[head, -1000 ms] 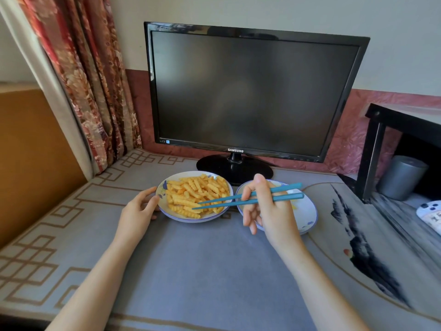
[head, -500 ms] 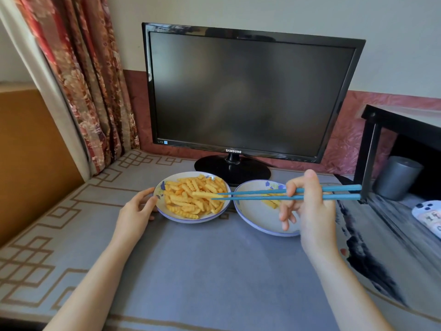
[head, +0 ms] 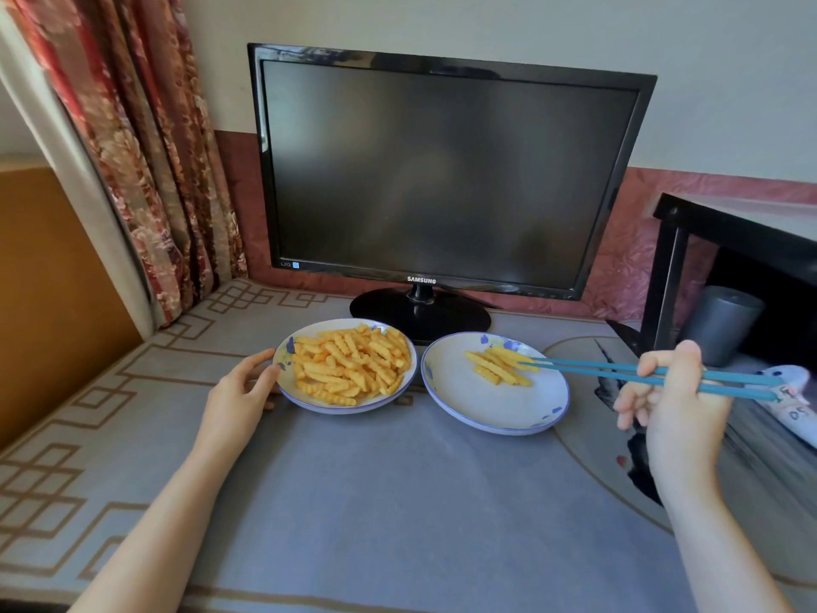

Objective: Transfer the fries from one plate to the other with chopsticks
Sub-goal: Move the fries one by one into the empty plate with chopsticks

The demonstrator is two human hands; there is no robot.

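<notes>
Two white plates with blue rims stand side by side on the grey table mat. The left plate (head: 292, 393) is piled with crinkle-cut fries (head: 349, 365). The right plate (head: 468, 404) holds a few fries (head: 497, 367) near its far side. My right hand (head: 667, 404) grips a pair of blue chopsticks (head: 619, 373) to the right of that plate, and their tips reach the fries on it, pinching one. My left hand (head: 241, 389) rests against the left plate's near-left rim, fingers relaxed.
A black monitor (head: 442, 179) on a round stand (head: 420, 314) rises just behind the plates. A patterned curtain (head: 146, 148) hangs at the left. A black side table (head: 742, 241) with a grey cylinder (head: 723, 323) under it stands at the right, next to a white object (head: 791, 391).
My right hand has swung right with the chopsticks, carrying a fry from the left plate across to the right plate. The left hand has stayed at the left plate's rim.
</notes>
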